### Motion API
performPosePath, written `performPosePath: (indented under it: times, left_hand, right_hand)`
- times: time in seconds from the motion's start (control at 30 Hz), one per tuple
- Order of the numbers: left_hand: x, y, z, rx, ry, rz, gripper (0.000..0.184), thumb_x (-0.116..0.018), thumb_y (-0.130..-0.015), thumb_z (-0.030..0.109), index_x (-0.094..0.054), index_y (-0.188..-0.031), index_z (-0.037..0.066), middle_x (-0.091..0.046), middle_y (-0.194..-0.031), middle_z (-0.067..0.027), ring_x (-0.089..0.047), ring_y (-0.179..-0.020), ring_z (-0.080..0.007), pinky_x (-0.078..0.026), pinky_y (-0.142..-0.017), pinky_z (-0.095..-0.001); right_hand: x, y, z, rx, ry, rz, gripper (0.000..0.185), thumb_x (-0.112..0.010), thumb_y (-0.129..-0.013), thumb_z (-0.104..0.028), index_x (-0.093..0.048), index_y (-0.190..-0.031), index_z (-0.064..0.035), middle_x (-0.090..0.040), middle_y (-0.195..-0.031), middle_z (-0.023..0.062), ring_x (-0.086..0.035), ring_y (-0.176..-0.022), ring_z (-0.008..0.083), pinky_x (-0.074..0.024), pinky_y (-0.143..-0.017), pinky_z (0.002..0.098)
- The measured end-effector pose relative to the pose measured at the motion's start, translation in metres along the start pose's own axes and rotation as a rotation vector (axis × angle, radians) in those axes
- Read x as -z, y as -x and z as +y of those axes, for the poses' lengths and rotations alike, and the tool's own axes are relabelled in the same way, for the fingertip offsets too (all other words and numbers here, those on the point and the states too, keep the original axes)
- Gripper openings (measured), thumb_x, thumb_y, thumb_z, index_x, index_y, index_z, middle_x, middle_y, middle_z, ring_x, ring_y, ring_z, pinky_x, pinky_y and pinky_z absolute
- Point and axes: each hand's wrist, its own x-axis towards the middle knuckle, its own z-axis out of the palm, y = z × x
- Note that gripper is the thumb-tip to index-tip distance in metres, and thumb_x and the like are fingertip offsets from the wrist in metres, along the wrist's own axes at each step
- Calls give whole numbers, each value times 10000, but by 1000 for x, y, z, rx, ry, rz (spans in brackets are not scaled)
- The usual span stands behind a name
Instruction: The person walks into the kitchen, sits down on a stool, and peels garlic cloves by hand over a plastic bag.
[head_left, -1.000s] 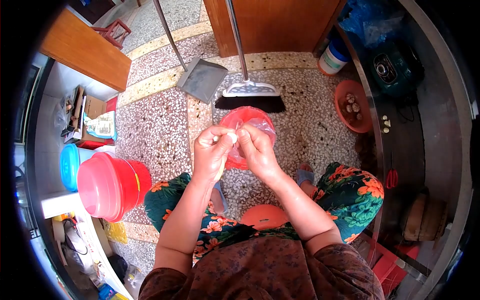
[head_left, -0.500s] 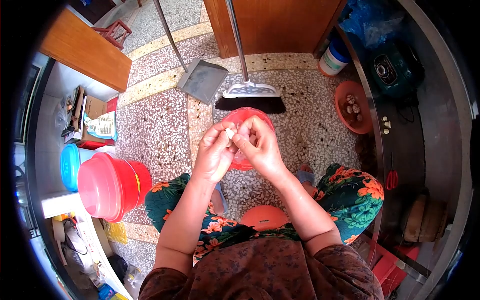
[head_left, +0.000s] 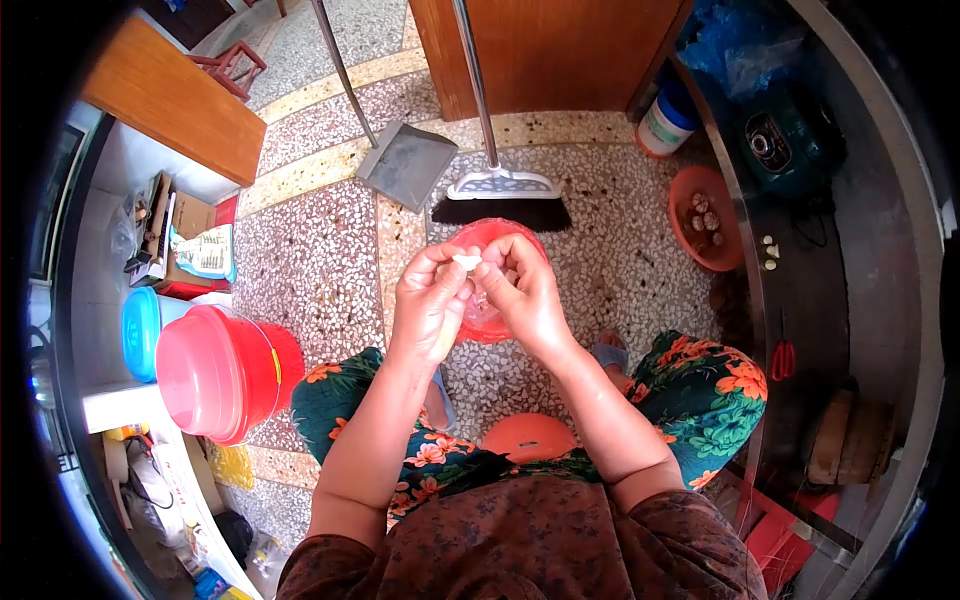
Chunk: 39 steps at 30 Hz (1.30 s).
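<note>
Over a red plastic basin (head_left: pixel 487 328) on the floor, my two hands meet with fingertips together. A small white garlic clove (head_left: pixel 467 262) is pinched between them. My left hand (head_left: pixel 428 305) grips it from the left between thumb and fingers. From the other side, my right hand (head_left: pixel 522 300) has its thumb and forefinger closed on the same clove. The basin's contents are mostly hidden behind my hands; a few pale bits show between them.
A broom (head_left: pixel 503 190) and grey dustpan (head_left: pixel 407 165) stand just beyond the basin. An orange bowl (head_left: pixel 690 240) of garlic heads sits at right, near a dark shelf holding red-handled scissors (head_left: pixel 783 360). A lidded red bucket (head_left: pixel 215 370) stands at left.
The garlic clove has been turned between my fingertips and now lies more sideways. Both hands stay nearly in place over the basin.
</note>
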Motion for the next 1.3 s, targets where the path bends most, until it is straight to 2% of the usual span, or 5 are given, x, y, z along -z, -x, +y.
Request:
performPosePath:
  times: [0.27,0.6,0.83,1.23,1.3]
  left_hand:
    - [-11,7,1,-14,-13,-40,144,-574,-892,43,-580,-1036,52,-613,-958,-55,-562,-822,-111,-439,-675,-222]
    - [-51,32,31,4,-191,-12,90,-598,-867,38,-593,-953,9,-621,-873,-58,-558,-729,-87,-411,-582,-197]
    - [-56,35,43,215,-298,-30,63,-593,-859,23,-577,-920,28,-615,-854,-65,-594,-735,-124,-424,-538,-200]
    - [-33,2,41,436,-256,-47,250,-600,-862,45,-537,-1103,25,-599,-916,-54,-586,-754,-125,-437,-550,-188]
    - [-29,-3,32,430,-74,-61,241,-594,-870,64,-540,-1101,26,-603,-921,-42,-580,-770,-113,-427,-562,-199]
  right_hand:
    - [6,5,-12,-76,-178,-65,60,-567,-891,-34,-522,-929,-26,-514,-793,-26,-454,-663,20,-371,-579,166]
    - [18,24,-56,199,240,-72,78,-607,-850,-43,-542,-841,-1,-549,-725,9,-481,-664,57,-415,-585,232]
    - [41,9,-78,-75,267,-418,75,-620,-847,-82,-590,-818,-19,-556,-709,-24,-471,-586,30,-388,-476,205]
    - [35,-17,-43,47,329,-298,133,-621,-845,-80,-629,-803,46,-638,-703,65,-563,-675,79,-466,-632,259]
    - [36,-17,-42,49,337,-272,129,-624,-843,-82,-629,-813,44,-638,-715,75,-572,-682,87,-471,-639,270]
